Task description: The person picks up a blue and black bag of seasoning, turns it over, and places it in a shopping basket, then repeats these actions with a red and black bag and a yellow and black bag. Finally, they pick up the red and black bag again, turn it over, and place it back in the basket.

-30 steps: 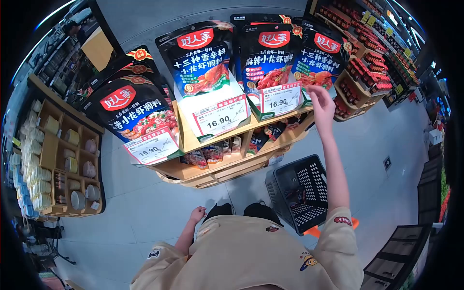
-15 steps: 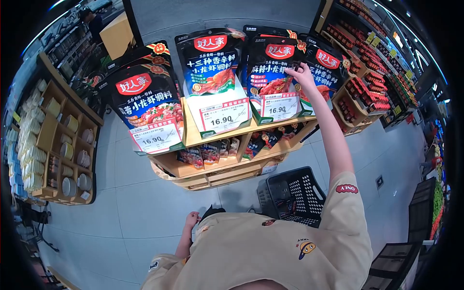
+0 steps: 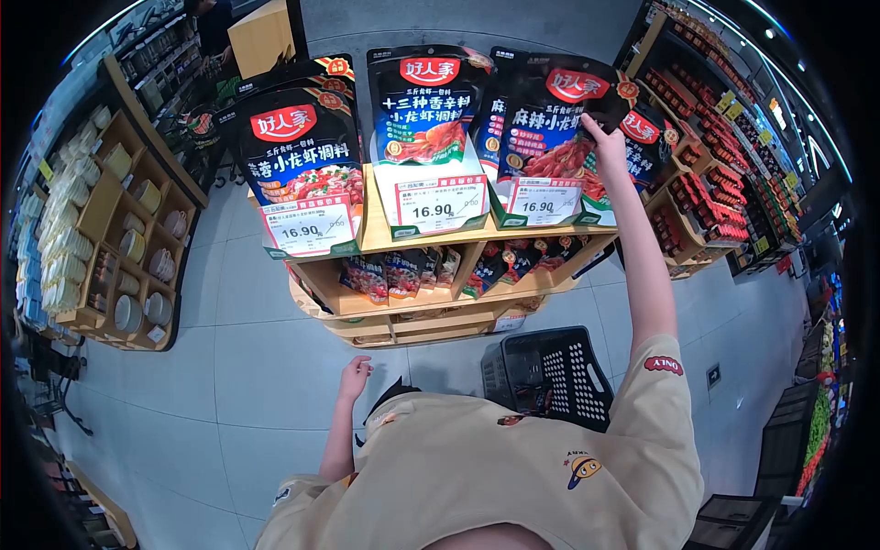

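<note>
My right hand (image 3: 609,151) reaches to the display and grips the right side of a black and blue crayfish seasoning pouch (image 3: 555,137). The pouch stands tilted forward, larger in view than its neighbours, and partly covers the similar pouches behind it. A 16.90 price card (image 3: 543,200) sits at its foot. To its left stand another seasoning pouch (image 3: 426,110) and a third with red noodle-like crayfish art (image 3: 298,151), each with a price card. My left hand (image 3: 355,378) hangs low over the floor, fingers loosely apart, holding nothing.
The wooden display shelf (image 3: 394,240) carries smaller packets (image 3: 403,273) on its lower level. A black shopping basket (image 3: 550,376) stands on the floor before it. Bowl shelves (image 3: 137,229) line the left, jar shelves (image 3: 701,165) the right. Another person (image 3: 215,32) is at the far left.
The gripped pouch has come forward and tilted, showing more of the pouch behind it. My left hand has risen and its fingers have spread a little. The whole view has shifted slightly.
</note>
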Motion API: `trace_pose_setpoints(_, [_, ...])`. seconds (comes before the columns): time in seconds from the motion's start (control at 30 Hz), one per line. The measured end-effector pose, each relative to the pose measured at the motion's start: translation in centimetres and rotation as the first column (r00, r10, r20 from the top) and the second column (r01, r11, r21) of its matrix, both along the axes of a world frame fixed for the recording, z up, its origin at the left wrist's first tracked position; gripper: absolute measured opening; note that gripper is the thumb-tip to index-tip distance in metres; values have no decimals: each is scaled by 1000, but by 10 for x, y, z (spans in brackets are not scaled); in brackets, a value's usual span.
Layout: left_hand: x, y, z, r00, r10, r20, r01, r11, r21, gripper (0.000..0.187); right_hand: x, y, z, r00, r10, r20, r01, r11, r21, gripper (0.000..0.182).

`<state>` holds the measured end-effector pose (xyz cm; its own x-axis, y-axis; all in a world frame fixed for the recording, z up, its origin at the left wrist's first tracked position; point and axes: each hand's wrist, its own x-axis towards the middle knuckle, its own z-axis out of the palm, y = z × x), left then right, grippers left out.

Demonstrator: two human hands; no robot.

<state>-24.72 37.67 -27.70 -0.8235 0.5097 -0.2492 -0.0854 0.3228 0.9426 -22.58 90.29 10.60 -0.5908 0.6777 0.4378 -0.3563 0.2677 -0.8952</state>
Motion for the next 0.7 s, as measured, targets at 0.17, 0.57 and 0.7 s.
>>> trace_pose_setpoints(0.17, [0,50,98,986,-92,-140,105,990,92,21,26,-55,62,985,-16,-172,40,989,140,19])
trace_pose_setpoints(0.57, [17,139,289,945,-234,-227,323,570,755,92,67,-170,56,920,390,49,-343,858,-383,19])
trace_pose_setpoints(0.7, [34,141,268,919,-377,-113,318,544,776,99,69,-180,27,889,454,52,-345,741,-576,23])
